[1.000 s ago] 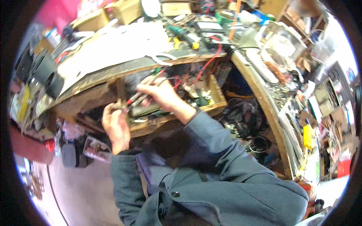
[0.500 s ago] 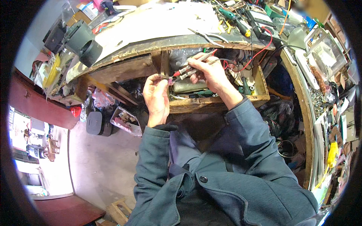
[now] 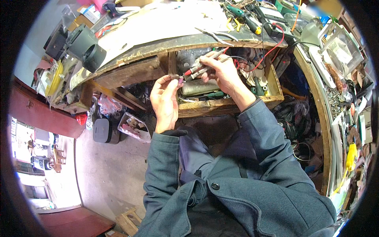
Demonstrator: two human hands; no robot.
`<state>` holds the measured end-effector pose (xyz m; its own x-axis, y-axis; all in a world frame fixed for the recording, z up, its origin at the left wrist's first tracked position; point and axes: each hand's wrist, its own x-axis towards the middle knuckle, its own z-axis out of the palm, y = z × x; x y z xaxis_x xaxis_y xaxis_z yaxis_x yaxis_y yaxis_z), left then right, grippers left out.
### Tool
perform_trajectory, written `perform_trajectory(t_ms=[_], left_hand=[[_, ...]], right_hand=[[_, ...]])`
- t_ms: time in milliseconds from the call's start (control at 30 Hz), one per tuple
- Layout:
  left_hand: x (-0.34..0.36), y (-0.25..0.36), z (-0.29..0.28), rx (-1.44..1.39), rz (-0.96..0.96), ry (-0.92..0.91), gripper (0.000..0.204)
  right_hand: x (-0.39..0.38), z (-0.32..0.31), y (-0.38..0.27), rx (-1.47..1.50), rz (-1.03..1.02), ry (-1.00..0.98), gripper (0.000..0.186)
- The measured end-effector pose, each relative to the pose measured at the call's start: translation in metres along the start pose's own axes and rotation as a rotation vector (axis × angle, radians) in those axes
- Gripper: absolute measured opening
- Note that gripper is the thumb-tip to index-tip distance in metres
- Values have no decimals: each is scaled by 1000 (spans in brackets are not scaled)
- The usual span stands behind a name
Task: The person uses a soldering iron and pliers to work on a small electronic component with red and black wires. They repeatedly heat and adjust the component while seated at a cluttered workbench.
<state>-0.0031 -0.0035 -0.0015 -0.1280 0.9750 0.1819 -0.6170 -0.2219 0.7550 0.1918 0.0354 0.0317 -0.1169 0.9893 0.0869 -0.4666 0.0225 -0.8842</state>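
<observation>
My left hand (image 3: 165, 100) pinches a tiny purple component (image 3: 180, 81) between thumb and fingers, in front of the open wooden drawer (image 3: 221, 104). My right hand (image 3: 219, 69) holds two meter probes (image 3: 197, 70) together, one with a red tip, one grey. Their tips touch or nearly touch the small component. Red and black leads (image 3: 272, 47) run from the probes up onto the workbench (image 3: 158, 27). Both forearms wear grey-blue jacket sleeves.
The drawer holds tools, wires and a green-handled screwdriver (image 3: 258, 85). On the bench top lie pliers (image 3: 215, 35), screwdrivers and a meter (image 3: 272, 15). A dark cylindrical lamp (image 3: 85, 47) stands at left. A cluttered side bench (image 3: 335, 79) runs along the right. A black box (image 3: 104, 130) sits on the floor.
The view has shifted, bringing the hands toward the middle. Both hands came closer together, and the probe tips now meet the component in my left fingers.
</observation>
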Motion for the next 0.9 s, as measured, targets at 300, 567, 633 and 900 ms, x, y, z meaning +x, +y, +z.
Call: perform_trajectory(t_ms=[300,567,633,900], left_hand=[[-1,-5,0,94,23,-18,23],[-2,-7,0,102,21,-34,21],[-3,-7,0,102,17,-32,21],[-5,-5,-3,111,24,-59,23]], right_hand=[[5,-6,2,27,-76,89,19],[5,-5,-1,19,-105,223,22],[5,-6,-1,23,-104,222,22],[5,-5,0,30,27,132,23]])
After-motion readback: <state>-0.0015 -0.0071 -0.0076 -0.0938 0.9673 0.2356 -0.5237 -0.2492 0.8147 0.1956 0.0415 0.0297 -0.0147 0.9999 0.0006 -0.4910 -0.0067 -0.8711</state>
